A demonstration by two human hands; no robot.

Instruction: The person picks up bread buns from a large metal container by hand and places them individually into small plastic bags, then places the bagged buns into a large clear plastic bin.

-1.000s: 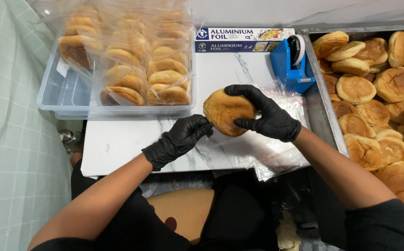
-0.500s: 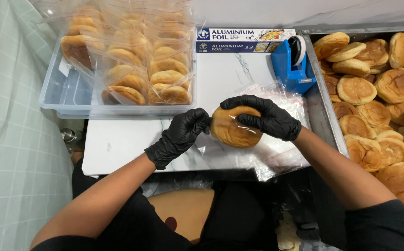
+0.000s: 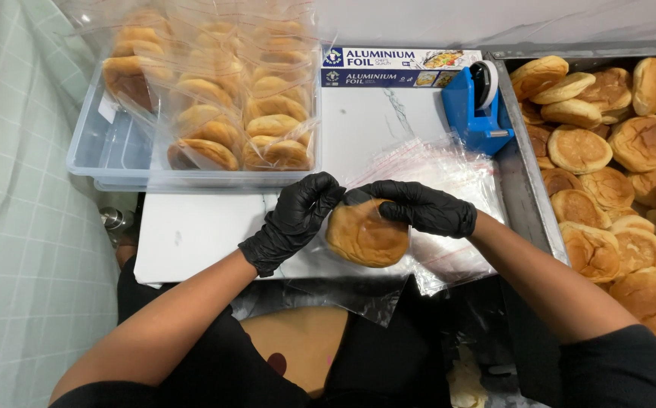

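A clear bin [image 3: 109,147] at the table's [image 3: 192,234] left holds bagged buns [image 3: 237,113], perhaps a dozen; the metal tray [image 3: 520,189] on the right holds some twenty loose buns [image 3: 607,151]. The left hand [image 3: 294,219] and right hand [image 3: 418,208] both grip one bun [image 3: 365,238], now lower and nearer the body than before, over clear bags [image 3: 441,170].

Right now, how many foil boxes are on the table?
2. Both long foil boxes lie side by side at the back of the white table, one behind the other, just left of the blue tape dispenser. More could be hidden behind them.
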